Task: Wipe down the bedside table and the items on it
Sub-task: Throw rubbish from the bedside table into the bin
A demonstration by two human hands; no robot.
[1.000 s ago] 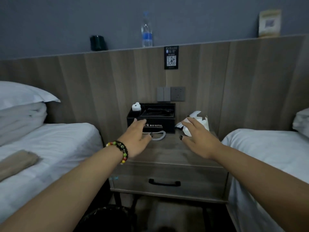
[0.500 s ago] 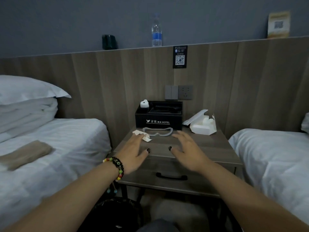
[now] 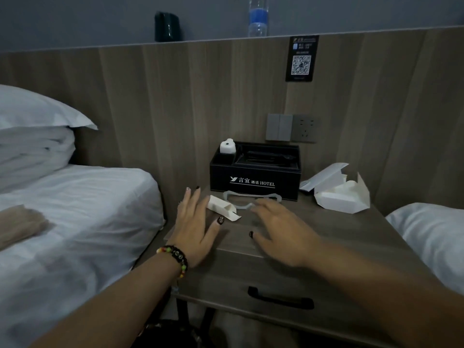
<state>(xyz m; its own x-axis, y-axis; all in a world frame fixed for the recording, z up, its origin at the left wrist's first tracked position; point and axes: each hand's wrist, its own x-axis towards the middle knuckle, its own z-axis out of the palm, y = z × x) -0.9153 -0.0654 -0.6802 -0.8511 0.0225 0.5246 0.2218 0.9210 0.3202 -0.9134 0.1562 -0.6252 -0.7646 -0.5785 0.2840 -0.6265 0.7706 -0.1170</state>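
A grey-brown bedside table (image 3: 351, 237) stands between two beds. At its back sits a black hotel box (image 3: 253, 182) with a small white item (image 3: 228, 146) in one compartment. A pale plastic loop (image 3: 248, 200) lies in front of the box. Beside that lies a small white folded packet (image 3: 223, 209). An opened white paper carton (image 3: 339, 194) rests at the right rear. My left hand (image 3: 197, 227), with a beaded bracelet, hovers open over the table's left edge, fingers next to the packet. My right hand (image 3: 281, 234) spreads open over the tabletop, holding nothing.
White beds flank the table, the left one (image 3: 75, 209) with stacked pillows (image 3: 32, 136) and a beige cloth (image 3: 20, 224). A ledge above the headboard carries a dark cup (image 3: 167, 26) and a water bottle (image 3: 258, 18). The table's drawer has a black handle (image 3: 280, 297).
The view has come closer to the table. Both hands moved down from the box and carton to the front of the tabletop, staying open.
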